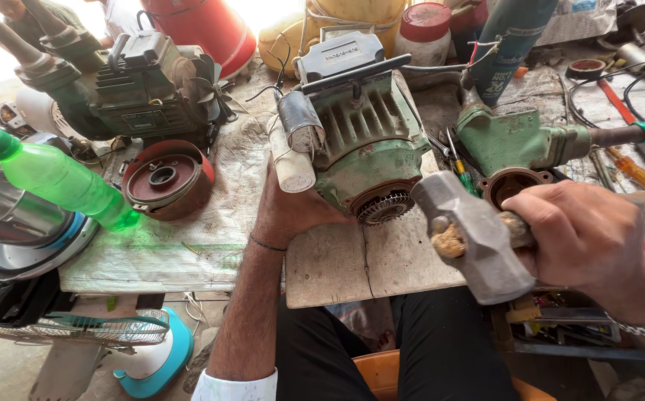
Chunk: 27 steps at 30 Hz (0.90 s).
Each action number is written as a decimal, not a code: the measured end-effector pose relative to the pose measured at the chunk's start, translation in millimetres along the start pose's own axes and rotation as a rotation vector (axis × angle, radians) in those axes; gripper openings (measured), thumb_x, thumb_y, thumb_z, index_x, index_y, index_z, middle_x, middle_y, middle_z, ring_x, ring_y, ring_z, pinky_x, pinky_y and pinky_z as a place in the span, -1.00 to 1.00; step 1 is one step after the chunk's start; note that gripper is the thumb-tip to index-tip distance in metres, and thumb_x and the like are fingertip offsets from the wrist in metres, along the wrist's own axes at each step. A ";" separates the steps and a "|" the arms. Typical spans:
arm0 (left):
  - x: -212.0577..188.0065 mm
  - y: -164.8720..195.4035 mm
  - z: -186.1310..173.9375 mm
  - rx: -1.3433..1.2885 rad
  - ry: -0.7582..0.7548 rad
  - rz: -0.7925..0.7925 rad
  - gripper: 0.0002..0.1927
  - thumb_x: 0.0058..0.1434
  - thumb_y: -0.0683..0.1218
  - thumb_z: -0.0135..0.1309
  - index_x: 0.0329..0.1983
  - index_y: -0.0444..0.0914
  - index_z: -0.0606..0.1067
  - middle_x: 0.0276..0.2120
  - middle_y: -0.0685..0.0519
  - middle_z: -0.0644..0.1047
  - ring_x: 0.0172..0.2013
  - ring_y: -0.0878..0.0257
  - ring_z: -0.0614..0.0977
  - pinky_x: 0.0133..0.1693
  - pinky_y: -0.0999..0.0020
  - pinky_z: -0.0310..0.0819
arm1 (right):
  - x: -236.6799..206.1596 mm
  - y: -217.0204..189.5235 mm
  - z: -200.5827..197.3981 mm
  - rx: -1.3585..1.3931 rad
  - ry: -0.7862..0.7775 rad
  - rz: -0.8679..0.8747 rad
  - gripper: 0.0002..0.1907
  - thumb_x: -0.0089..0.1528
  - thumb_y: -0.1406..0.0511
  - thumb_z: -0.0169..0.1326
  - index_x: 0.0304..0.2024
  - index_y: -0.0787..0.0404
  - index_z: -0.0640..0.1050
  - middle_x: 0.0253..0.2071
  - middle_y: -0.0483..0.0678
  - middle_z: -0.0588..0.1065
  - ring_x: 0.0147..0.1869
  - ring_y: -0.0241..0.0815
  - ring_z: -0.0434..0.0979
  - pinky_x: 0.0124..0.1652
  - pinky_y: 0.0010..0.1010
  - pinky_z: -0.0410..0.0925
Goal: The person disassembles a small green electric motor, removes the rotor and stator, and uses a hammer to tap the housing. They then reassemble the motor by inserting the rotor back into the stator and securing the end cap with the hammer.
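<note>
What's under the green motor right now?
The green motor sits on a wooden board, steadied by the left hand. The board lies over a white cloth; whatever is beneath the motor's base is hidden.
</note>
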<state>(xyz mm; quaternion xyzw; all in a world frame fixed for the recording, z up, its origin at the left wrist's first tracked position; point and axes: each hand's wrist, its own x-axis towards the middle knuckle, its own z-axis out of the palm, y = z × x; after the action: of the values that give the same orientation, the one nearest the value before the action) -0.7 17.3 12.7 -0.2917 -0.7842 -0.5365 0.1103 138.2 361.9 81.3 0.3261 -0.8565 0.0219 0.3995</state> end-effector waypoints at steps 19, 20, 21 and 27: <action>-2.1 2.8 0.8 -0.071 0.088 0.146 0.16 -0.47 0.08 0.69 0.24 -0.29 0.39 0.12 -0.01 0.51 0.14 0.15 0.57 0.21 0.22 0.54 | -12.5 9.6 0.4 0.041 0.075 -0.006 -0.64 0.34 0.18 0.24 -0.06 0.30 0.43 -0.35 0.01 0.54 -0.36 -0.12 0.58 -0.50 -0.33 0.35; -2.7 0.9 4.0 -0.208 0.110 0.110 0.18 -0.45 0.10 0.69 0.25 -0.28 0.33 0.13 0.01 0.49 0.15 0.18 0.55 0.21 0.24 0.54 | -9.8 7.1 0.1 0.043 0.102 -0.039 -0.64 0.34 0.15 0.24 -0.08 0.27 0.43 -0.34 0.01 0.54 -0.34 -0.10 0.59 -0.48 -0.33 0.37; -3.6 -0.9 6.1 -0.345 0.130 0.075 0.21 -0.42 0.12 0.69 0.27 -0.27 0.27 0.14 0.04 0.47 0.16 0.22 0.54 0.22 0.26 0.54 | -6.5 3.4 -1.0 0.043 0.130 -0.069 -0.64 0.34 0.13 0.23 -0.10 0.25 0.43 -0.33 0.01 0.54 -0.32 -0.08 0.59 -0.46 -0.33 0.39; -2.4 -3.1 5.4 -0.370 0.054 0.036 0.21 -0.42 0.01 0.68 0.30 -0.30 0.26 0.15 0.03 0.49 0.18 0.22 0.55 0.23 0.23 0.58 | 29.7 -22.6 -10.4 -0.020 0.109 -0.239 -0.57 0.32 0.01 0.11 -0.19 0.26 0.47 -0.43 -0.03 0.52 -0.42 -0.07 0.61 -0.45 -0.26 0.47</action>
<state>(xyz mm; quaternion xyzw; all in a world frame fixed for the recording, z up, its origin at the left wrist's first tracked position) 0.1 20.6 7.0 -0.3065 -0.6635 -0.6771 0.0856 144.3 331.2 104.1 0.4202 -0.7888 -0.0168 0.4483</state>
